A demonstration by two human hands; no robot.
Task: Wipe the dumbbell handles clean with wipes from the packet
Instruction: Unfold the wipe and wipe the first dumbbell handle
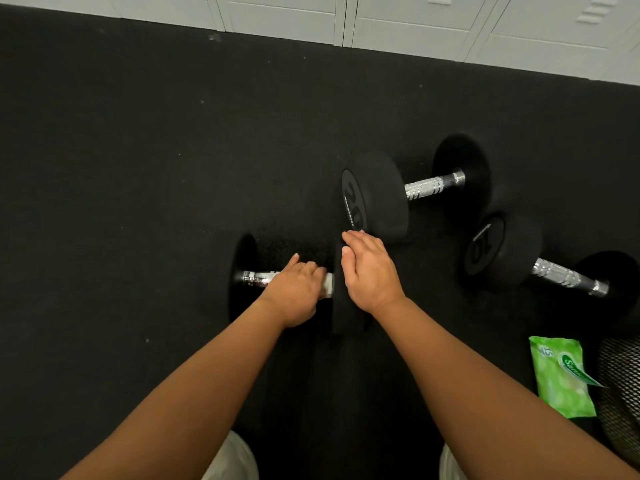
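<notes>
The nearest black dumbbell (244, 275) lies on the dark floor in front of me, its chrome handle running left to right. My left hand (298, 292) curls round the right part of that handle with a white wipe (328, 285) wrapped under the fingers. My right hand (369, 271) rests flat with straight fingers on top of the dumbbell's right weight head. Two more black dumbbells lie to the right: a far one (377, 195) marked 20 and a nearer one (502, 251). The green wipes packet (561, 379) lies at the lower right with its flap lifted.
White lockers (346, 19) line the far edge of the black rubber floor (138, 168). A dark mesh object (621, 393) sits right of the packet. My light-trousered knees (232, 459) show at the bottom edge.
</notes>
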